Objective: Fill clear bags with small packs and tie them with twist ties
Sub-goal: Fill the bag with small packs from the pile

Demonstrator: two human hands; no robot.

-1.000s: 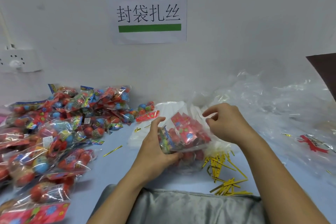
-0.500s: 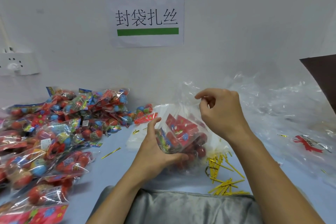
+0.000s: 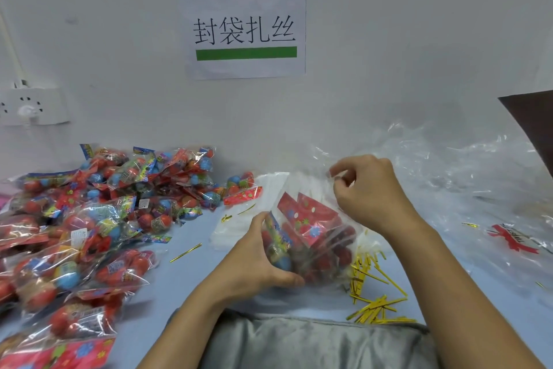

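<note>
At the middle of the pale blue table (image 3: 191, 273) I am watching the left hand (image 3: 254, 264) cupping a clear bag (image 3: 317, 237) stuffed with small red and blue packs; its thumb is lying along the bag's underside and its fingers are curling up the bag's left flank, so it is gripping the bag from below and from the side. Up at the bag's mouth the right hand (image 3: 368, 192) is pinching the loose clear film between thumb and curled fingertips, and the film is bunching upward from that pinch. One red pack with dots (image 3: 308, 213) is pressing flat against the inside wall nearest the camera.

Just beside the bag on its right, a heap of gold twist ties (image 3: 374, 294) is lying on the table, some pieces touching the bag's lower edge. A single gold tie (image 3: 185, 252) is lying apart to the left. Further left a big pile of filled packs (image 3: 89, 219) is spreading to the picture's edge. Crumpled clear film (image 3: 466, 177) is covering the table's right side, and flat clear bags (image 3: 236, 228) are lying behind the left hand. On the wall a paper sign (image 3: 244, 27) with green bars is hanging, with a white power socket (image 3: 33, 105) at left. A grey cushion (image 3: 314, 341) is sitting at the near edge between the forearms.
</note>
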